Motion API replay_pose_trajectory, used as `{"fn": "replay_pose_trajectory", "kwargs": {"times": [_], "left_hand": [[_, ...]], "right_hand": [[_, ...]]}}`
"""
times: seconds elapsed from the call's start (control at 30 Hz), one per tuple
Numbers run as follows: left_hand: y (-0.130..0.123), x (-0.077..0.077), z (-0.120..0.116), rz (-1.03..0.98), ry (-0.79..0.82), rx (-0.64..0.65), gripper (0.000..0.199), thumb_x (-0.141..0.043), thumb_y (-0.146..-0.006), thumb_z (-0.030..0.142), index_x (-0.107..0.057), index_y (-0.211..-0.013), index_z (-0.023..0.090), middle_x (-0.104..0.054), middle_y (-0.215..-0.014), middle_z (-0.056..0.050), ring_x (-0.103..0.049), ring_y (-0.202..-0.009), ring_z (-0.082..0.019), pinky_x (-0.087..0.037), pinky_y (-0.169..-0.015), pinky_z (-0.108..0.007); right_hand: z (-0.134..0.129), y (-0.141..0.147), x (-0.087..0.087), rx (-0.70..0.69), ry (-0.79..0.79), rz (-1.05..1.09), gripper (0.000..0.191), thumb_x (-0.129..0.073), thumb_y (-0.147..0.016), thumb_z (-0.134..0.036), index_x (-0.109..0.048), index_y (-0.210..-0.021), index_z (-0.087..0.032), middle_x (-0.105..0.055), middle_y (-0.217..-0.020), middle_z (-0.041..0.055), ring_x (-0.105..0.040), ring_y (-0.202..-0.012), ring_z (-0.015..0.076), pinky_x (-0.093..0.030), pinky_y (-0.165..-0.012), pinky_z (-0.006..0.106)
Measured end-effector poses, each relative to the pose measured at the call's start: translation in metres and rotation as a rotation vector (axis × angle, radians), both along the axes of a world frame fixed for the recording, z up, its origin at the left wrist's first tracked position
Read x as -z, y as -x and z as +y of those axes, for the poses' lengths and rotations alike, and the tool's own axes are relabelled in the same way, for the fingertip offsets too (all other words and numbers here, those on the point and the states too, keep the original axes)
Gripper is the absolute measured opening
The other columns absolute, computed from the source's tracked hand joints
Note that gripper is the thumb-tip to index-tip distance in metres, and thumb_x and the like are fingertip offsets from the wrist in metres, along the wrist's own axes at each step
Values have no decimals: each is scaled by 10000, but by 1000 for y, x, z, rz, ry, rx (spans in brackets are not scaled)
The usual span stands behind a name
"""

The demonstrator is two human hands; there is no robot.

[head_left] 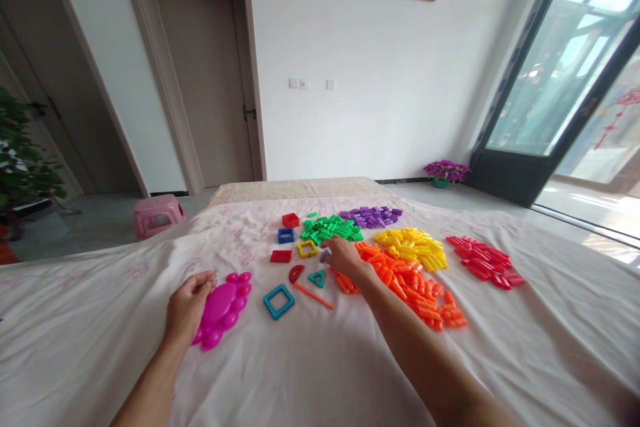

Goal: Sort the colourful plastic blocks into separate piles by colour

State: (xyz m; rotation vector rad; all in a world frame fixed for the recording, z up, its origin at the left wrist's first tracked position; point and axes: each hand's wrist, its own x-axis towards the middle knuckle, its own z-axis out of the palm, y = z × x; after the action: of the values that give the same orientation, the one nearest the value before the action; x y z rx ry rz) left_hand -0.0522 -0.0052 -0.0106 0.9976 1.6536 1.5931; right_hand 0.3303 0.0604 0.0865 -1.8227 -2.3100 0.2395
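Observation:
My left hand (190,300) rests at the left edge of a bright pink, scalloped plastic piece (220,303) that lies on the cloth. Its fingers are curled and pressed together at the tips; anything between them is too small to make out. Further forward, my right hand (344,257) reaches between the green pieces (333,229) and the orange pieces (400,277). Its fingers close around a small purple plastic piece (325,255). Just left of that hand lies a yellow square frame (307,249).
Nearby lie a blue frame (286,235), red frames (291,220), a teal square (279,301), a teal triangle (317,278), a red half-circle (296,273) and an orange stick (315,296). Purple (373,216), yellow (413,247) and red (484,261) heaps stand behind and right.

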Motion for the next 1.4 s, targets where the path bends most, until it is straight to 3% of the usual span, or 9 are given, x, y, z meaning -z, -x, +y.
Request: {"fn": "replay_pose_trajectory", "kwargs": {"times": [0.23, 0.4, 0.57, 0.7, 0.87, 0.97, 1.13, 1.23, 1.4], "left_hand": [[-27, -37, -14, 744, -20, -39, 291, -580, -828, 256, -781, -1038, 258, -775, -1168, -66, -715, -1013, -256, -526, -938, -343], [-87, -63, -30, 822, 84, 362, 302, -656, -845, 352, -767, -1107, 252, -768, -1179, -75, -721, -913, -212, -506, -842, -301], [-123, -58, -42, 1000, 204, 505, 576, -774, -757, 370, -697, -1303, 201, -695, -1308, -147, -623, -1251, -302, -449, -1021, -359], [-131, -44, -42, 987, 188, 536, 501, -722, -777, 272, -709, -1267, 168, -697, -1218, -148, -634, -1181, -280, -449, -1013, -344], [-144, -31, -41, 807, 130, 621, 555, -737, -764, 249, -688, -1309, 161, -682, -1253, -145, -652, -1128, -261, -477, -990, -340], [-143, -39, -41, 834, 74, 633, 520, -734, -809, 328, -699, -1309, 192, -685, -1286, -151, -629, -1199, -283, -452, -1050, -372], [-104, -58, -42, 1226, 268, 237, 578, -689, -837, 442, -663, -1371, 223, -584, -1429, -215, -495, -1330, -403, -418, -1052, -537], [-79, -53, -41, 1179, 458, 290, 677, -627, -836, 456, -568, -1479, 253, -516, -1522, -208, -521, -1316, -422, -471, -985, -525], [-64, -39, -34, 1148, 336, 383, 690, -596, -730, 182, -626, -1418, 214, -610, -1434, -228, -646, -1184, -340, -459, -1029, -459]], "right_hand": [[-37, 21, 15, -268, -60, 9, 339, -675, -855, -227, -773, -1179, -218, -728, -1203, 90, -626, -1168, 242, -449, -999, 312], [-47, 24, 19, -168, -83, -67, 305, -558, -900, -112, -776, -1100, -185, -735, -1140, 119, -602, -1189, 261, -458, -954, 329], [-71, 33, 16, -216, -92, -20, 232, -598, -959, -275, -753, -1110, -192, -734, -1127, 114, -647, -1113, 252, -483, -907, 325], [-86, 37, 21, -217, -16, -65, 262, -566, -933, -166, -730, -1136, -164, -711, -1179, 146, -690, -1033, 245, -502, -779, 305], [-85, 25, 22, -138, -5, -118, 295, -555, -888, -82, -724, -1117, -158, -709, -1165, 150, -682, -1066, 259, -491, -790, 308], [-89, 18, 23, -128, -68, -91, 284, -535, -925, -113, -720, -1127, -189, -702, -1168, 124, -650, -1097, 259, -468, -839, 329], [-102, 14, 36, -207, -207, 19, 296, -478, -1014, -177, -704, -1197, -231, -688, -1122, 93, -587, -1068, 230, -410, -894, 340], [-105, 16, 45, -304, -220, 44, 290, -506, -1006, -182, -702, -1215, -228, -685, -1113, 87, -565, -1054, 225, -382, -938, 347], [-104, 17, 50, -333, -235, 96, 302, -509, -979, -146, -725, -1177, -222, -695, -1081, 81, -572, -1027, 215, -359, -1000, 354]]}}
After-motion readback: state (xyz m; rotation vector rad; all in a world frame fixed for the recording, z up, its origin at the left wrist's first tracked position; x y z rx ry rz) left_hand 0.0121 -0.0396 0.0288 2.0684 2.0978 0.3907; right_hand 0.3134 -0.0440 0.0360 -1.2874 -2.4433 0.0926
